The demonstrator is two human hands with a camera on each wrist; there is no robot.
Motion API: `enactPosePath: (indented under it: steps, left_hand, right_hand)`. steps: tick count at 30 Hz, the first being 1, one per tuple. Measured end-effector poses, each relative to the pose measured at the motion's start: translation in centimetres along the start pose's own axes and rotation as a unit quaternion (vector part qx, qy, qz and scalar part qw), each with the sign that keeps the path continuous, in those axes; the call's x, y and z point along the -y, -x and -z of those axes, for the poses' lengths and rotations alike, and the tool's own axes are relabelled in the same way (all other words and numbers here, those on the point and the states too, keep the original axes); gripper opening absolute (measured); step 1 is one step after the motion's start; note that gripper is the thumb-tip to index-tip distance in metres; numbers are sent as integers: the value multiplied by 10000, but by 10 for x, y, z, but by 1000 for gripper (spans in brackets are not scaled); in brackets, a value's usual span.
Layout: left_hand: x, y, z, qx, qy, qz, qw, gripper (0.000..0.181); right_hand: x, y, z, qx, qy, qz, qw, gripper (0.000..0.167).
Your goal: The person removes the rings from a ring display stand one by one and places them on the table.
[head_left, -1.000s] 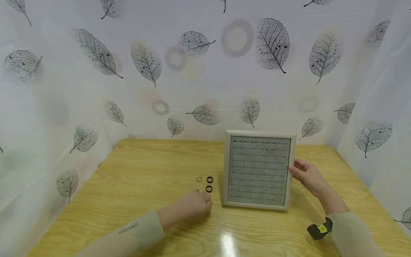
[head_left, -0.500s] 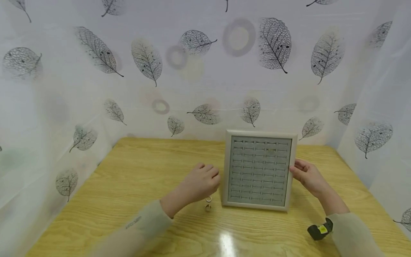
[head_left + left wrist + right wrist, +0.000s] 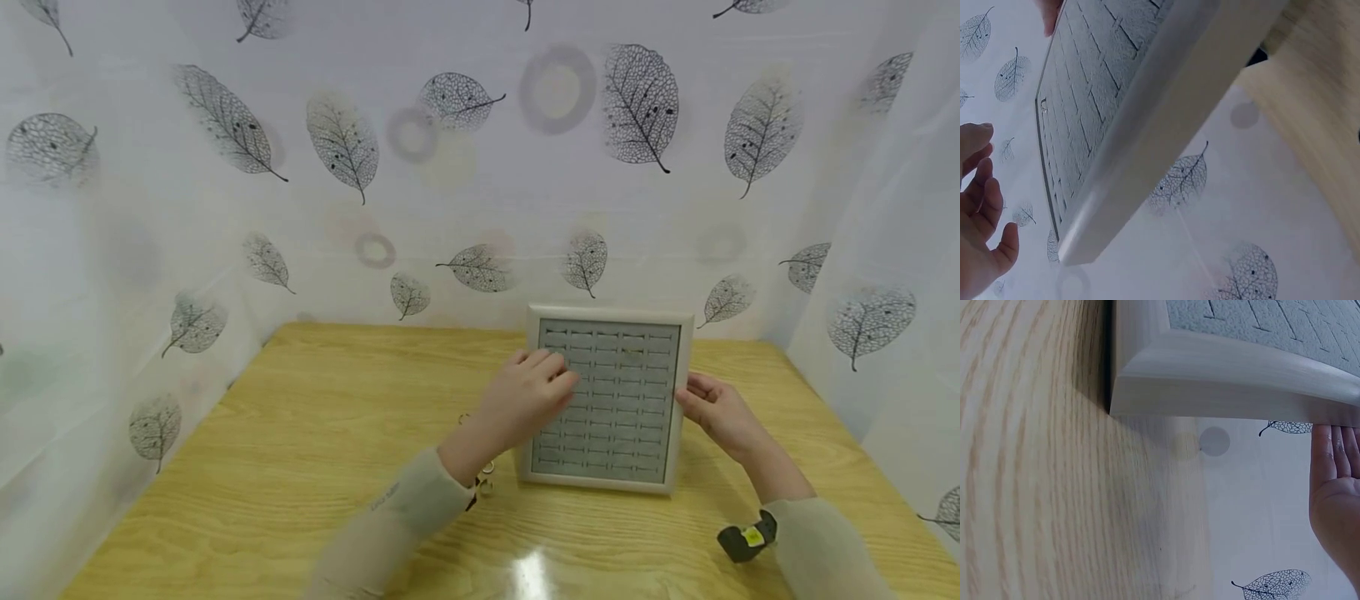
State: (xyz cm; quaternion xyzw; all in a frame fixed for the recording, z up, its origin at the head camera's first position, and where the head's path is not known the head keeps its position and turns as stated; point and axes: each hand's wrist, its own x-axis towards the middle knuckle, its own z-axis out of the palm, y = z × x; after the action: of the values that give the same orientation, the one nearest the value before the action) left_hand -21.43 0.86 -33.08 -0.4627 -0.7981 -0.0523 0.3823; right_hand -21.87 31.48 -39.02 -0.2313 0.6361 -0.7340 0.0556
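Observation:
A ring display board (image 3: 622, 400), grey foam with rows of slits inside a pale frame, stands nearly upright on the table. My right hand (image 3: 720, 412) grips its right edge, thumb at the front; in the right wrist view its fingers (image 3: 1338, 450) reach behind the frame. My left hand (image 3: 525, 396) is before the board's left part, fingertips pinched on what looks like a small ring, mostly hidden. In the left wrist view its fingers (image 3: 988, 206) are curled. A gold-coloured ring (image 3: 632, 351) sits in an upper slit. Loose rings (image 3: 487, 487) lie left of the board, partly behind my left forearm.
The wooden table (image 3: 322, 417) meets a leaf-printed white curtain (image 3: 480, 183) at the back and sides. A black wrist camera (image 3: 746, 537) is strapped to the right sleeve.
My left hand has risen from the loose rings and moved right, in front of the board. My right hand has stayed on the frame, and the board has not moved.

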Motion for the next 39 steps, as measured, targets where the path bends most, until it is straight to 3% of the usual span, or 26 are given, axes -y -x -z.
enactPosePath:
  steps: [4,8,11,17,20,25,39]
  left_hand:
    - [-5,-16,-11,-126,321,319,9989,8]
    - [-11,-29,-22,-58,419,604,9973,11]
    - [-16,-38,-30,-12,300,702,9971,11]
    - [-22,-52,-45,-224,-41,813,9964,12]
    - [-23,-56,-53,-306,-293,858,9954,12]
    - [-25,-60,-57,-174,-639,960,9932,11]
    - [-28,-65,-62,-246,-733,1237,9893,12]
  right_hand:
    - [0,-1,0,-20,-7,-32,10000,37]
    - [0,-1,0,-2,-58,-61,10000,37]
    - [-1,-1,-1,25,-110,-52,9999,38]
    - [-2,-1,-1,21,-125,-3,9999,38]
    - [-3,0,0,19,-70,-4,10000,38]
    - [-5,1,2,-2,31,0,10000,38]
    - [-3,1,1,-17,-106,59,9999,39]
